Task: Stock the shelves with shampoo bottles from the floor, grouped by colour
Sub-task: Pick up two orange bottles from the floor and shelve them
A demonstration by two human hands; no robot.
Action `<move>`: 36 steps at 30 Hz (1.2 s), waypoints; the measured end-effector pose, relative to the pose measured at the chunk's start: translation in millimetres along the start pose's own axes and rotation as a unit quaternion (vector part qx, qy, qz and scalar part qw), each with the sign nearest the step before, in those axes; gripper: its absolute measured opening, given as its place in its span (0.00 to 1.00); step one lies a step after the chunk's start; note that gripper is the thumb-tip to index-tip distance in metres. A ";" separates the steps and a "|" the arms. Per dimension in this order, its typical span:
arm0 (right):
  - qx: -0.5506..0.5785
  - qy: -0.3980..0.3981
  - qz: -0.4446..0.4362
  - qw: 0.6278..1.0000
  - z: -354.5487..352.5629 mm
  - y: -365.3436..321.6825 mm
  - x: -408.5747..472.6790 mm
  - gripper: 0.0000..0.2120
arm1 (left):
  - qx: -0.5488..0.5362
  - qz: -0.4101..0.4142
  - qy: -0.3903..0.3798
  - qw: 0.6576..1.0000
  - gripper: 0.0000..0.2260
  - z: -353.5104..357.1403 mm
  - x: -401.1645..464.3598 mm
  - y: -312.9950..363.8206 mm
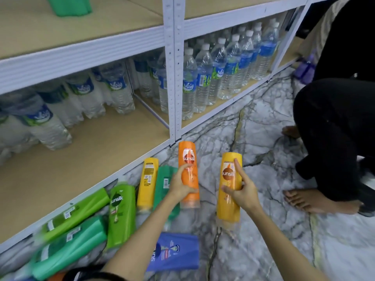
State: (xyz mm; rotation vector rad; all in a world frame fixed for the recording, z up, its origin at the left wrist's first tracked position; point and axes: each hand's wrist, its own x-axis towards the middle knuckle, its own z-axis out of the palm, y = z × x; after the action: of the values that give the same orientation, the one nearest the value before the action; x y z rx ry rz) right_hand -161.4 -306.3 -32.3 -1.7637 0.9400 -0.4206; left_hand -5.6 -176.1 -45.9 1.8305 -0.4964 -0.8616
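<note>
Your left hand (181, 184) grips the orange bottle (188, 173); your right hand (242, 189) grips the yellow bottle (229, 185), forefinger extended. Both are just above the floor (263, 250). Lift them upright and shelve each colour apart.

— What can't you make out from where you look?
— The green bottle (70, 6) on the upper shelf is cut by the top edge. The blurred green pile (67, 238) blocks its own labels.
— And beside you?
— Another person (334, 110), cropped on the right.
</note>
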 end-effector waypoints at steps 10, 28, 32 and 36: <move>-0.043 0.016 -0.141 0.989 -33.9 -257.8 -26.7 0.37 | 0.025 0.131 0.096 0.986 0.42 -119.9 -99.0 232.5; 0.025 -0.016 -0.384 0.923 -111.5 -760.3 -161.9 0.33 | 0.035 0.331 0.313 0.889 0.39 -333.2 -361.3 626.7; 0.044 -0.005 -0.415 0.909 -112.2 -824.1 -168.3 0.33 | 0.042 0.339 0.332 0.879 0.40 -364.5 -387.3 664.6; 0.068 0.006 -0.440 0.896 -107.7 -864.0 -152.3 0.34 | 0.063 0.347 0.373 0.858 0.42 -392.4 -395.1 683.6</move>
State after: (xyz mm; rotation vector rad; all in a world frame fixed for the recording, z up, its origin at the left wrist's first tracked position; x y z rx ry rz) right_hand 11.4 -132.0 816.8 -1.9777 0.0475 -1.0389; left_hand 60.7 55.3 802.3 1.7355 -0.6383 0.3841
